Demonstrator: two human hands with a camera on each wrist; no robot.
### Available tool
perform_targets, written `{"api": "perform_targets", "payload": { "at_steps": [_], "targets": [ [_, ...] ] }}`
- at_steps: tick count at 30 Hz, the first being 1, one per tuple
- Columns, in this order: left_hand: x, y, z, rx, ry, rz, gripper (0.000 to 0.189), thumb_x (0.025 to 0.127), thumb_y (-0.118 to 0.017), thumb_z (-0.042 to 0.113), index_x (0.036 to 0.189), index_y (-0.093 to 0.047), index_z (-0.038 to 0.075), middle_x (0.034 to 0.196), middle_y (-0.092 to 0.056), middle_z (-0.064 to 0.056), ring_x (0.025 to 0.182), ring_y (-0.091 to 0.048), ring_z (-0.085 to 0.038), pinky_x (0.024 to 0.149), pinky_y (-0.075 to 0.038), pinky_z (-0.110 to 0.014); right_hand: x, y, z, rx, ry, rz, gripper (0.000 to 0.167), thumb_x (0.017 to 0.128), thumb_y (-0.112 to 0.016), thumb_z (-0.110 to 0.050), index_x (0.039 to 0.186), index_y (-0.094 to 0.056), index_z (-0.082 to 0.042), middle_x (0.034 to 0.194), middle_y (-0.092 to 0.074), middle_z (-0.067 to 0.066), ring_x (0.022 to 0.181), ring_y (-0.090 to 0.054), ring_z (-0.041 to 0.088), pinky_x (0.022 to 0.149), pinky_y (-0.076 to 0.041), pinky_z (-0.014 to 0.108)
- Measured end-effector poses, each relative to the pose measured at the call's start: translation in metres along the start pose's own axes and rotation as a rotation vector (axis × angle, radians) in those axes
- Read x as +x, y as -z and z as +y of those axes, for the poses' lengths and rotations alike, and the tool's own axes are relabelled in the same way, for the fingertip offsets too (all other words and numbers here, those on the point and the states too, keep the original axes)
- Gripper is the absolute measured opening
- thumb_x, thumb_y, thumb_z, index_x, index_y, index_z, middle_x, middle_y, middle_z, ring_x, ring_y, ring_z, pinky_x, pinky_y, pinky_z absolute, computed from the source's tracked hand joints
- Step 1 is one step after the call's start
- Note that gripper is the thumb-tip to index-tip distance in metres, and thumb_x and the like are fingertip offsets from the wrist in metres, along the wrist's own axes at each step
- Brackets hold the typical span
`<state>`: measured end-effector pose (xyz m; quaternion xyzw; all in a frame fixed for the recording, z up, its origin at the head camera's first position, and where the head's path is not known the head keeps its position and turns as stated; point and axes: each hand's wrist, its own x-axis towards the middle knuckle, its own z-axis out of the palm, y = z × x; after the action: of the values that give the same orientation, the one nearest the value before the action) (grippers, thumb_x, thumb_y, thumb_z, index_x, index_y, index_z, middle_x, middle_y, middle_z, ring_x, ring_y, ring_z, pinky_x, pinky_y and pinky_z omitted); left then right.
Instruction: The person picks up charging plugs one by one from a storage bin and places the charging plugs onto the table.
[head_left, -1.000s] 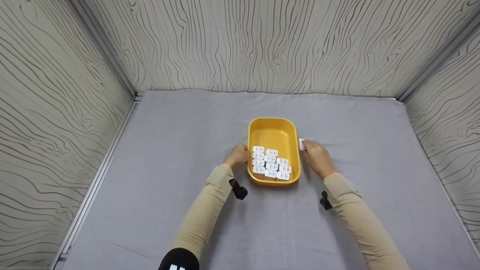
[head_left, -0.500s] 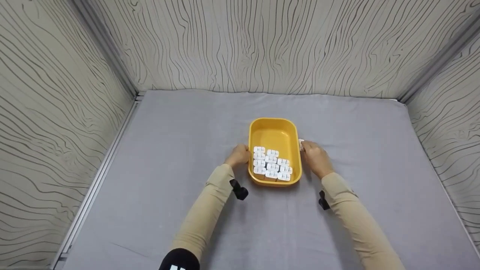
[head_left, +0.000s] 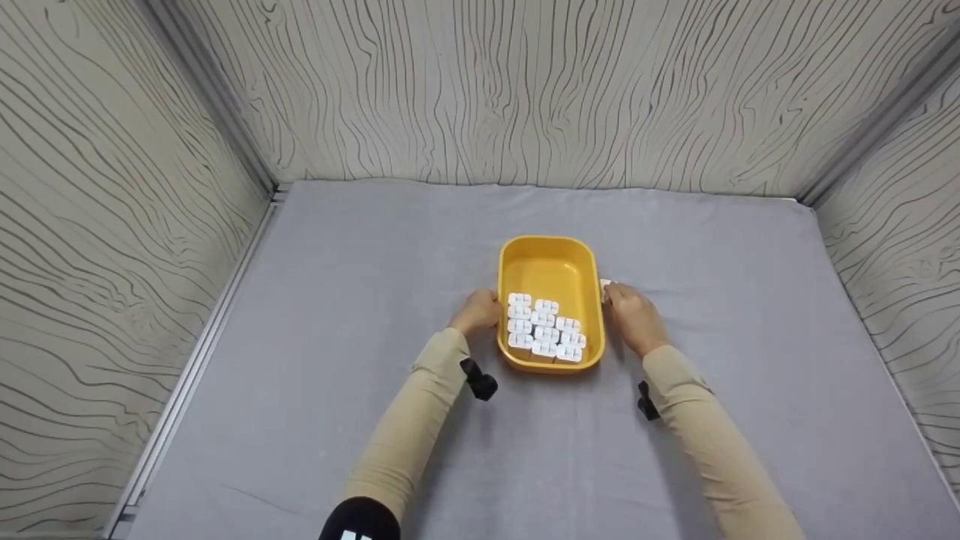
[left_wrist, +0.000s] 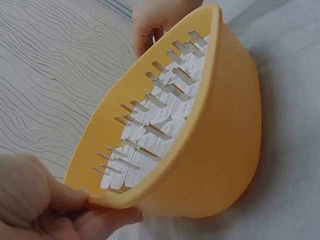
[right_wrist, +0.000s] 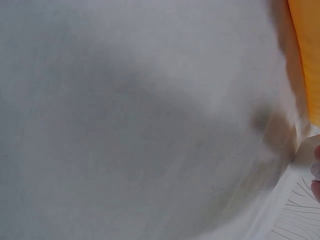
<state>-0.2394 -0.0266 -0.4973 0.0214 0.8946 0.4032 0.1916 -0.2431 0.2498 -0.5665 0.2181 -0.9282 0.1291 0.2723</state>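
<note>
A yellow plastic tub (head_left: 551,367) stands near the middle of the cloth-covered table. My left hand (head_left: 478,311) pinches its left rim; in the left wrist view the thumb lies on top and the fingers below. White plug chargers (head_left: 544,334), several of them, fill the near part of the tub in rows, metal prongs up. Just outside the tub's right wall, my right hand (head_left: 636,321) pinches another white charger (head_left: 604,285). In the right wrist view, only fingertips (right_wrist: 316,170) and a pale side of that charger (right_wrist: 304,151) show at the edge.
Grey cloth (head_left: 360,300) covers the table, which is bounded by patterned panels (head_left: 480,90) at the back and sides. The tub's far half shows bare yellow floor (head_left: 547,277). Dark wrist-worn cameras (head_left: 481,382) sit at both sleeves.
My right hand has edged slightly closer to the tub's right wall with the charger. My left hand keeps its grip on the rim, and the chargers inside look unchanged.
</note>
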Motion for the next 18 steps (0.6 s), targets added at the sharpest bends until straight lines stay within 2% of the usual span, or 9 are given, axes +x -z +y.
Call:
{"api": "perform_targets", "payload": {
  "at_steps": [3, 4, 5, 10, 11, 12, 14, 17, 18],
  "targets": [
    [0.004, 0.001, -0.004, 0.012, 0.005, 0.01, 0.027, 0.093, -0.039, 0.003, 0.07, -0.052, 0.003, 0.06, -0.046, -0.002, 0.056, -0.045, -0.013, 0.052, -0.035, -0.022, -0.001, -0.001, 0.001, -0.006, -0.006, -0.012, 0.01, 0.086, -0.061, 0.005, 0.096, -0.062, 0.008, 0.088, -0.067, 0.026, 0.079, -0.067, 0.04, 0.071, -0.057, 0.047],
    [0.025, -0.01, -0.022, 0.017, -0.023, 0.019, 0.027, 0.091, -0.039, 0.004, 0.067, -0.052, 0.006, 0.059, -0.048, -0.001, 0.054, -0.046, -0.013, 0.051, -0.037, -0.024, -0.001, -0.002, 0.001, -0.009, -0.004, -0.013, 0.01, 0.086, -0.061, 0.005, 0.095, -0.062, 0.008, 0.088, -0.067, 0.025, 0.08, -0.066, 0.04, 0.071, -0.057, 0.047],
    [0.042, -0.018, -0.035, 0.011, -0.019, 0.015, 0.027, 0.09, -0.039, 0.004, 0.065, -0.05, 0.007, 0.058, -0.047, 0.0, 0.052, -0.044, -0.012, 0.049, -0.036, -0.024, -0.001, -0.002, 0.002, -0.012, 0.0, -0.013, 0.01, 0.086, -0.06, 0.005, 0.095, -0.062, 0.007, 0.088, -0.067, 0.025, 0.081, -0.066, 0.039, 0.071, -0.057, 0.046],
    [0.142, -0.072, -0.118, 0.012, -0.075, 0.03, 0.027, 0.083, -0.04, 0.006, 0.058, -0.043, 0.015, 0.052, -0.045, 0.003, 0.044, -0.042, -0.012, 0.044, -0.035, -0.025, -0.002, -0.004, 0.002, -0.018, 0.028, -0.004, 0.01, 0.085, -0.06, 0.006, 0.094, -0.062, 0.006, 0.087, -0.066, 0.023, 0.081, -0.066, 0.038, 0.071, -0.056, 0.045],
    [0.138, -0.071, -0.113, 0.033, -0.043, 0.033, 0.026, 0.085, -0.041, 0.005, 0.06, -0.045, 0.012, 0.055, -0.049, 0.0, 0.048, -0.045, -0.014, 0.047, -0.038, -0.026, -0.002, -0.004, 0.002, -0.016, 0.031, -0.003, 0.01, 0.085, -0.06, 0.006, 0.094, -0.062, 0.006, 0.087, -0.066, 0.023, 0.081, -0.066, 0.038, 0.071, -0.056, 0.045],
    [0.139, -0.072, -0.114, 0.035, -0.048, 0.037, 0.026, 0.085, -0.04, 0.005, 0.061, -0.046, 0.011, 0.055, -0.049, -0.001, 0.048, -0.046, -0.015, 0.047, -0.039, -0.027, -0.002, -0.005, 0.002, -0.014, 0.033, -0.002, 0.01, 0.085, -0.06, 0.006, 0.095, -0.062, 0.007, 0.087, -0.066, 0.023, 0.081, -0.066, 0.038, 0.071, -0.056, 0.045],
    [0.126, -0.066, -0.107, 0.016, -0.088, 0.044, 0.024, 0.082, -0.039, 0.004, 0.06, -0.046, 0.011, 0.055, -0.049, -0.002, 0.048, -0.047, -0.016, 0.046, -0.039, -0.027, -0.003, -0.005, 0.002, -0.009, 0.033, -0.001, 0.011, 0.085, -0.059, 0.006, 0.095, -0.062, 0.007, 0.087, -0.066, 0.024, 0.081, -0.066, 0.039, 0.073, -0.056, 0.045],
    [0.079, -0.039, -0.065, -0.015, -0.04, -0.003, 0.025, 0.086, -0.038, 0.001, 0.065, -0.049, 0.007, 0.06, -0.049, -0.004, 0.054, -0.047, -0.017, 0.052, -0.04, -0.027, -0.002, -0.006, 0.002, -0.001, 0.029, -0.001, 0.01, 0.084, -0.058, 0.008, 0.094, -0.062, 0.008, 0.088, -0.065, 0.024, 0.082, -0.065, 0.039, 0.074, -0.056, 0.046],
    [0.071, -0.033, -0.058, -0.043, -0.039, -0.015, 0.025, 0.087, -0.039, 0.001, 0.065, -0.049, 0.008, 0.059, -0.046, -0.002, 0.053, -0.045, -0.016, 0.051, -0.038, -0.026, -0.002, -0.007, 0.002, 0.004, 0.028, -0.002, 0.01, 0.084, -0.057, 0.009, 0.093, -0.061, 0.008, 0.087, -0.065, 0.024, 0.082, -0.065, 0.039, 0.074, -0.056, 0.046]
  ]
}}
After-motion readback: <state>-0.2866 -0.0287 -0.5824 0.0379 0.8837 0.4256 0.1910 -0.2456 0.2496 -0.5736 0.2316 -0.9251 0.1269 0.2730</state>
